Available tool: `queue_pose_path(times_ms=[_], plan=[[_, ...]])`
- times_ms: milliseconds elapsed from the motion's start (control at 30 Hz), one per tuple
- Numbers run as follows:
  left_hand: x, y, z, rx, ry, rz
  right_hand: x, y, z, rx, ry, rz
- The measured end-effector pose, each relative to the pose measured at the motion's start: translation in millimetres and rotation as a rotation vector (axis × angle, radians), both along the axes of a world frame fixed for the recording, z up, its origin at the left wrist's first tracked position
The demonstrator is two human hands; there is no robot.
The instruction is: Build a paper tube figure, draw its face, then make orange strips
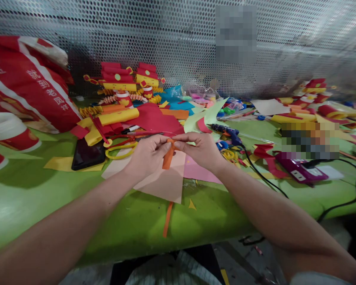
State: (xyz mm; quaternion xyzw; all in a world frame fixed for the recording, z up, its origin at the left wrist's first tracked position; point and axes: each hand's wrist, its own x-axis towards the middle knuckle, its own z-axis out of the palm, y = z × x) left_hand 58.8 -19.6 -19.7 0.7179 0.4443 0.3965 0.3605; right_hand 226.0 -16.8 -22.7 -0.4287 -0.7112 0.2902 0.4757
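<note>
Both of my hands meet above the middle of the table, pinching one short orange paper strip [167, 159] between them. My left hand [150, 152] grips it from the left with thumb and fingertips. From the right, my right hand [203, 150] pinches its upper end. The strip's lower part hangs free; its top is partly hidden by my fingers. Under the hands lie a pale peach sheet [163, 186] and a pink sheet [200, 173]. Another thin orange strip [167, 219] lies nearer the front edge, beside a small yellow paper scrap [192, 204].
Yellow-handled scissors [121, 151] and a black phone [87, 153] lie left of my hands. A glue gun [225, 130] and a purple power strip [301, 168] with cables are on the right. Paper figures [118, 77] stand behind; a red bag [32, 83] and paper cups [12, 132] are far left.
</note>
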Motion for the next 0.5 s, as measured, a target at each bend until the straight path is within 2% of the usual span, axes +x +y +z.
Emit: queue_pose_path(times_ms=[167, 500], plan=[[0.8, -0.9, 0.4, 0.117, 0.085, 0.015, -1.8, -1.8, 0.1, 0.087, -0.108, -0.074], [-1.7, 0.4, -1.5, 0.211, 0.139, -0.009, -3.0, -1.8, -2.3, 0.151, -0.137, -0.111]])
